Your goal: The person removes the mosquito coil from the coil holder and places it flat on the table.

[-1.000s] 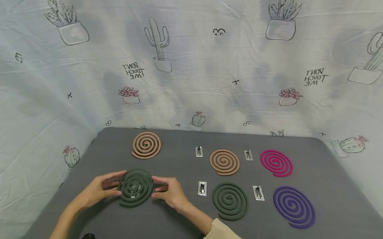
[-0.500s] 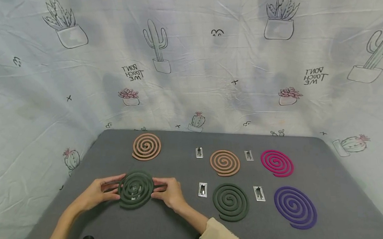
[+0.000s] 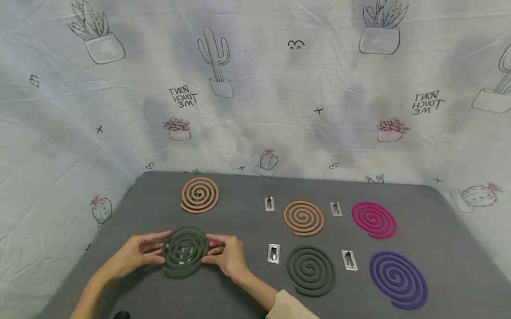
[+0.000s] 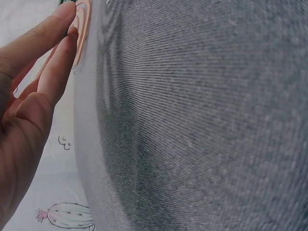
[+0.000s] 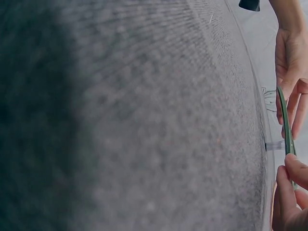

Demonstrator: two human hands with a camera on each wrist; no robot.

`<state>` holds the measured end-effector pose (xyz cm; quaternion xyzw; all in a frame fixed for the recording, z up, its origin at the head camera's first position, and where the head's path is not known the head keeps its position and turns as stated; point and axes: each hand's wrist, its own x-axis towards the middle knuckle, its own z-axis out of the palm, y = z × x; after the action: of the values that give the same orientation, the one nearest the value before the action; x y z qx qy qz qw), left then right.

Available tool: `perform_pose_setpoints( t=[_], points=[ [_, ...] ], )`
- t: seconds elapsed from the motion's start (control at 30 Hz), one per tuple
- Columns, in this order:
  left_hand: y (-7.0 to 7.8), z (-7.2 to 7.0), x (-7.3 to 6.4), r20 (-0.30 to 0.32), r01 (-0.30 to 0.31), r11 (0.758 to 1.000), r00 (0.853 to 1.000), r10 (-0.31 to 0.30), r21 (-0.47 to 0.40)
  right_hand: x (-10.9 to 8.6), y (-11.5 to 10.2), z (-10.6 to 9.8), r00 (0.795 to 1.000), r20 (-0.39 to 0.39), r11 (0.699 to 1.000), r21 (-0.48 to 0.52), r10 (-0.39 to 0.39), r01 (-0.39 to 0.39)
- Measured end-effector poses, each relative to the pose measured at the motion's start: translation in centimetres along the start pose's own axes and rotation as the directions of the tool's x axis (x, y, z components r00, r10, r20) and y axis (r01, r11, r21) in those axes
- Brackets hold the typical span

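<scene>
A dark green mosquito coil (image 3: 185,235) is held level at the left of the table, just above or on a metal stand (image 3: 183,251) that shows through its gaps. My left hand (image 3: 134,255) pinches its left edge between thumb and fingers. At the opposite edge, my right hand (image 3: 229,257) pinches it the same way. Seen edge-on in the right wrist view, the green coil (image 5: 285,118) runs between both hands, with the stand (image 5: 275,145) beneath. Whether the coil touches the stand's tip, I cannot tell. In the left wrist view my left hand (image 4: 29,96) shows thumb and fingers together.
An orange coil (image 3: 199,195) lies behind the held one. Farther right are another orange coil (image 3: 304,218), a second green coil (image 3: 311,271), a pink coil (image 3: 374,219) and a purple coil (image 3: 398,280). Several flat metal stands, one here (image 3: 274,253), lie among them on the grey table (image 3: 168,308).
The head view has shifted slightly, so everything appears a little farther right. Both hands and the green coil keep nearly the same place on the table.
</scene>
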<state>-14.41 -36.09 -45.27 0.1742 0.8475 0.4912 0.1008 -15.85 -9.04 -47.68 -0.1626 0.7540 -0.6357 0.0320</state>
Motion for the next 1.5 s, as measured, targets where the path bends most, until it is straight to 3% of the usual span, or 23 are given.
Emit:
perform_pose_setpoints(
  t=[0.3, 0.63, 1.0, 1.5],
  points=[
    [0.2, -0.1, 0.3, -0.001, -0.028, 0.999, 1.0, 0.028, -0.03, 0.2, 0.0, -0.4, 0.999, 0.013, 0.999, 0.026, 0.037, -0.038],
    [1.3, 0.0, 0.0, -0.036, 0.007, 0.999, 0.999, -0.008, -0.034, 0.4, -0.6, -1.1, 0.998, 0.06, 0.996, 0.089, 0.025, -0.03],
    [2.4, 0.4, 0.0, -0.081, 0.012, 1.0, 0.997, -0.01, 0.018, 0.2, -1.0, -2.7, 0.991, 0.13, 0.988, 0.152, 0.014, -0.034],
    [3.1, 1.5, 0.9, -0.024, -0.072, 0.996, 0.997, 0.071, -0.056, -0.1, -1.3, -5.9, 0.967, 0.252, 0.983, 0.173, 0.017, -0.062]
  ],
)
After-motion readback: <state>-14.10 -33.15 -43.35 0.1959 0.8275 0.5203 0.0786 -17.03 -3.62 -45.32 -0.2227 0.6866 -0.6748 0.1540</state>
